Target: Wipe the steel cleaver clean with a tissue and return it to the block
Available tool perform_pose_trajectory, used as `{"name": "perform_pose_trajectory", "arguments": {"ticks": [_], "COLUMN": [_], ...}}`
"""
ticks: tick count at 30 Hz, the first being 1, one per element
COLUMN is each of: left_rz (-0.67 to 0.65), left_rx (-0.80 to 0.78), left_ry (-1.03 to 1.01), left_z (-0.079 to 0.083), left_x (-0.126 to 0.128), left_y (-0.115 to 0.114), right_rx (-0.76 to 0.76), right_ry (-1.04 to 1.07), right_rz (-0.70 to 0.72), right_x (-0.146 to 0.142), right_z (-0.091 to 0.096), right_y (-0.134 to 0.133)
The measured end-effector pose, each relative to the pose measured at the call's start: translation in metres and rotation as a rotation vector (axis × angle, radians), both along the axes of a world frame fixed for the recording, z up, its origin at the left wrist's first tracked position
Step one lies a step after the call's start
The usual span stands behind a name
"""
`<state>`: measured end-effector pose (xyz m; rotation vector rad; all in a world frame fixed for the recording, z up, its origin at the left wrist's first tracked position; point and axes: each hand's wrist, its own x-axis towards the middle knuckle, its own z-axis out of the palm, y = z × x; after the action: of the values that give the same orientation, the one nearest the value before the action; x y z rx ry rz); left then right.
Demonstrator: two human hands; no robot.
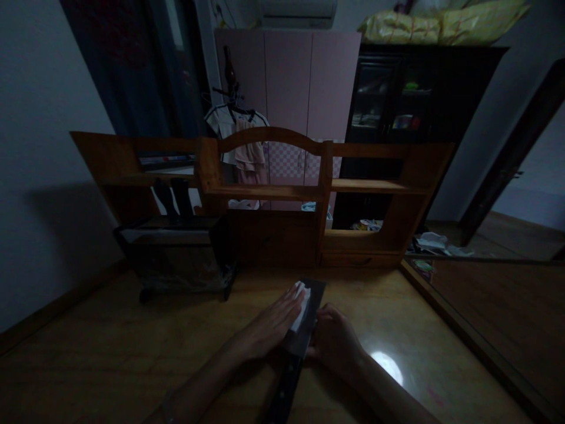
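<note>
A cleaver with a dark blade and black riveted handle is held over the table, its handle toward me. My left hand holds a folded white tissue against the blade's face, with its fingers stretched along the tissue. On the other side, my right hand is closed at the blade's right edge, gripping the cleaver there; some of its fingertips are hidden.
A knife block with two black handles sticking up stands at the left. Behind it a wooden shelf unit spans the table's back. The wooden table has a raised rim at the right. The room is dim.
</note>
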<state>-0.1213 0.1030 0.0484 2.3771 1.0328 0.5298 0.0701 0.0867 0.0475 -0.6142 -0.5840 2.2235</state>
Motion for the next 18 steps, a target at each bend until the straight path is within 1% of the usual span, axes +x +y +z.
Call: {"name": "perform_pose_trajectory", "arguments": {"ticks": [3,7,10,12,14,18], "left_rz": [-0.044,-0.058,-0.082,-0.104,-0.142,-0.203], "left_rx": [0.012,0.050,0.098,0.143,0.188,0.249], "left_ry": [-0.024,-0.067,-0.055,-0.050,-0.040,0.009], "left_z": [0.005,0.012,0.015,0.017,0.019,0.024], "left_x": [0.000,0.003,0.006,0.006,0.005,0.005], "left_y": [-0.001,-0.001,-0.001,-0.002,-0.004,-0.008], "right_rx": [0.048,0.040,0.085,0.123,0.138,0.138], "right_ry": [-0.066,-0.145,-0.131,-0.127,-0.120,-0.077], "right_rz": [0.020,-0.104,-0.215,-0.256,-0.254,-0.150], "right_x": [0.000,0.001,0.001,0.000,-0.002,-0.005], "right_z": [0.004,0.003,0.003,0.005,0.006,0.005], "right_y": [-0.001,0.002,0.004,0.004,0.002,0.000]}}
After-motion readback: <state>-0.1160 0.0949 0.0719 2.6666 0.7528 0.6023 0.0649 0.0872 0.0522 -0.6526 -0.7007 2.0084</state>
